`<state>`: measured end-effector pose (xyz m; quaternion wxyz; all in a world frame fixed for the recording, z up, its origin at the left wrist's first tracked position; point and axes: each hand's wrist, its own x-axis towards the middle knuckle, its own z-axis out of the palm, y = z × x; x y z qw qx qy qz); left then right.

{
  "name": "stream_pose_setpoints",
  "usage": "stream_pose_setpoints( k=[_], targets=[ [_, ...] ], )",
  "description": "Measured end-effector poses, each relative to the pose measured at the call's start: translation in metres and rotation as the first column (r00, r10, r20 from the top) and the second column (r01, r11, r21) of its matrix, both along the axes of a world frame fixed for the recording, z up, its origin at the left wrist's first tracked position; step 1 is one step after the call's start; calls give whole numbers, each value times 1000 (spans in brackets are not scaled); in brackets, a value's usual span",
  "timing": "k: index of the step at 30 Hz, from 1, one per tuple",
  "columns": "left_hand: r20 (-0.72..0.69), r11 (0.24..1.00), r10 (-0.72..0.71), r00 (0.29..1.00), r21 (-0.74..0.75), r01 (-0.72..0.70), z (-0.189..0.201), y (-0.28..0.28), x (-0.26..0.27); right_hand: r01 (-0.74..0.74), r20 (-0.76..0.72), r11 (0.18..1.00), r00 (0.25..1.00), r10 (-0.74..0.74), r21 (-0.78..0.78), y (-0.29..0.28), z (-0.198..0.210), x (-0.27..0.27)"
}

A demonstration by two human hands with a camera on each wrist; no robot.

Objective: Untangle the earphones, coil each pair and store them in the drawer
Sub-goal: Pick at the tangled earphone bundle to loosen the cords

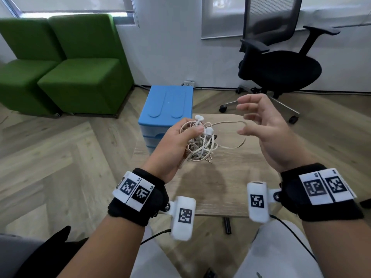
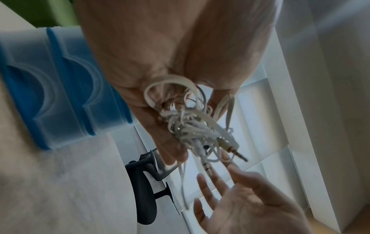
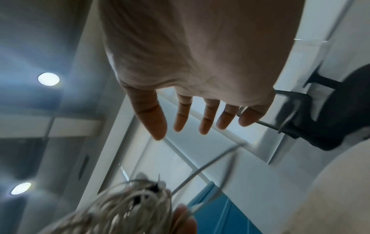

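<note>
A tangled bundle of white earphones point(image 1: 200, 144) hangs above the small wooden table point(image 1: 230, 189), gripped by my left hand point(image 1: 176, 141) with fingers curled round it. Two earbuds stick out on top and metal plugs point(image 2: 239, 154) dangle below. One loop of cable point(image 1: 228, 124) reaches right toward my right hand point(image 1: 259, 119), which hovers open with fingers spread and holds nothing. In the left wrist view the bundle point(image 2: 192, 126) sits in my left palm, with the right hand point(image 2: 240, 202) below it. The right wrist view shows spread fingers point(image 3: 182, 114) above the bundle point(image 3: 128, 210).
A blue plastic drawer unit point(image 1: 166, 113) stands beyond the table's far left corner, its drawers closed. A black office chair point(image 1: 279, 63) is at the back right, and green armchairs point(image 1: 66, 71) at the back left. The floor is wood.
</note>
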<state>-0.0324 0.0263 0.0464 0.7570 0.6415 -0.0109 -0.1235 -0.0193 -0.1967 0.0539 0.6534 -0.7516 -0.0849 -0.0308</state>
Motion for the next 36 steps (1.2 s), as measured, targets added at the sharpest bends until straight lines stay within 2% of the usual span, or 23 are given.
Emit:
stream_pose_setpoints(
  k=[3,5,7,11,14,21,26,29,32,36],
  targets=[
    [41,999,22,999,33,-24,-1,-2,0,10,121,976,993,17,-218,10,3,-7],
    [49,999,20,999,32,-21,0,-4,0,-107,145,970,979,141,-220,16,6,-12],
    [46,999,28,999,15,-28,1,-6,0,-198,140,950,962,237,-242,20,7,-15],
    [44,999,28,999,-22,-27,0,-6,2,-178,97,923,970,223,-341,19,-1,-14],
    [32,999,28,999,-36,-27,0,-6,1,-221,41,899,966,255,-379,18,-5,-14],
    [5,988,-27,1000,-153,28,6,-7,-1,-113,123,923,978,168,-369,11,-10,-13],
    [90,991,-77,993,-103,86,10,-6,-5,-142,111,927,975,191,-348,12,-5,-15],
    [120,989,-118,986,-78,128,15,-7,-7,-160,165,908,957,239,-387,15,-4,-16],
    [132,990,-94,987,-89,106,18,-4,-8,-151,219,936,949,227,-317,13,-6,-15],
    [124,997,-57,991,-54,64,18,-2,-9,-47,326,939,931,165,-341,10,-9,-14]
  ],
)
